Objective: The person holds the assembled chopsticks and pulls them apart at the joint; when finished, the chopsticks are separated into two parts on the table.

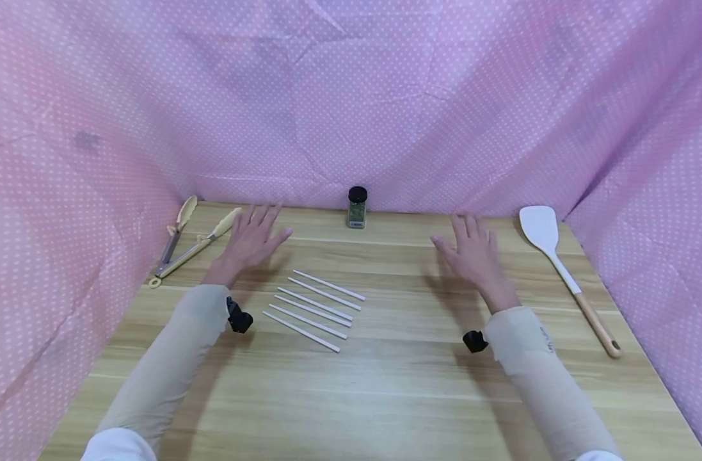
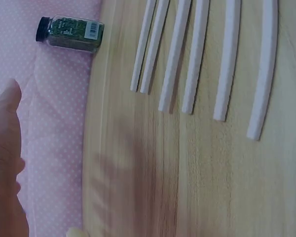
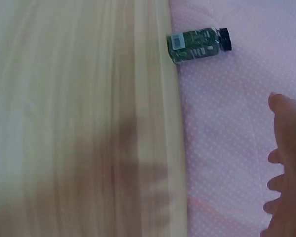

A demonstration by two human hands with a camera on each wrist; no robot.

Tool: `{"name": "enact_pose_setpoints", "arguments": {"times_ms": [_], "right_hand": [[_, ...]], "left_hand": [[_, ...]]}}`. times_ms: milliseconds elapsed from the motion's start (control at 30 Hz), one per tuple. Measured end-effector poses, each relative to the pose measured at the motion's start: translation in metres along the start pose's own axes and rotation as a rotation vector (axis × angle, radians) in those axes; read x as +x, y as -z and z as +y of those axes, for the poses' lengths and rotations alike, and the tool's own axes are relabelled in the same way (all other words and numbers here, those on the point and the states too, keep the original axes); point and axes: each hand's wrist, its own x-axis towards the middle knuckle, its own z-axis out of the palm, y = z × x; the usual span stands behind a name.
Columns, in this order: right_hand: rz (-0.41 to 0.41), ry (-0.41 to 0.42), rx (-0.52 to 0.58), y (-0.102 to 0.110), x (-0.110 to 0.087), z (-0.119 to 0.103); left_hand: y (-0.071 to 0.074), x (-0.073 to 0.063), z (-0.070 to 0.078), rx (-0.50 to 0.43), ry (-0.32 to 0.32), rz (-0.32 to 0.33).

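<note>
My left hand (image 1: 251, 240) is held over the table's left part, fingers spread and straight, with nothing in it. Just beyond its fingers on the left lie cream-tipped tongs (image 1: 192, 251), spread apart. To the right of that forearm several thin white sticks (image 1: 315, 306) lie side by side at a slant; the left wrist view shows the ends of these sticks (image 2: 195, 59) up close. Over the table's right half my right hand (image 1: 474, 256) also has its fingers extended and holds nothing. Between the hands, at the back edge, stands a black-capped spice jar (image 1: 357, 208) of green flakes.
A white spatula (image 1: 541, 227) with a wooden handle lies along the right side of the wooden table (image 1: 397, 397). Pink dotted cloth (image 1: 351, 96) hangs behind the table and along both sides. Both hands cast shadows on the wood.
</note>
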Motion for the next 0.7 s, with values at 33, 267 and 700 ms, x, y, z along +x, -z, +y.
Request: {"name": "enact_pose_setpoints", "arguments": {"times_ms": [33,267,700], "right_hand": [[0.036,0.025,0.023,-0.003,0.001,-0.001],[0.25,0.196,0.252,-0.026,0.001,-0.013],[0.092,0.153,0.609,-0.073,-0.011,-0.049]], "left_hand": [[0.0,0.0,0.0,-0.024,-0.006,0.006],[-0.006,-0.001,0.0,-0.329,-0.042,-0.049],[-0.029,-0.011,0.004,-0.541,-0.065,-0.19]]}}
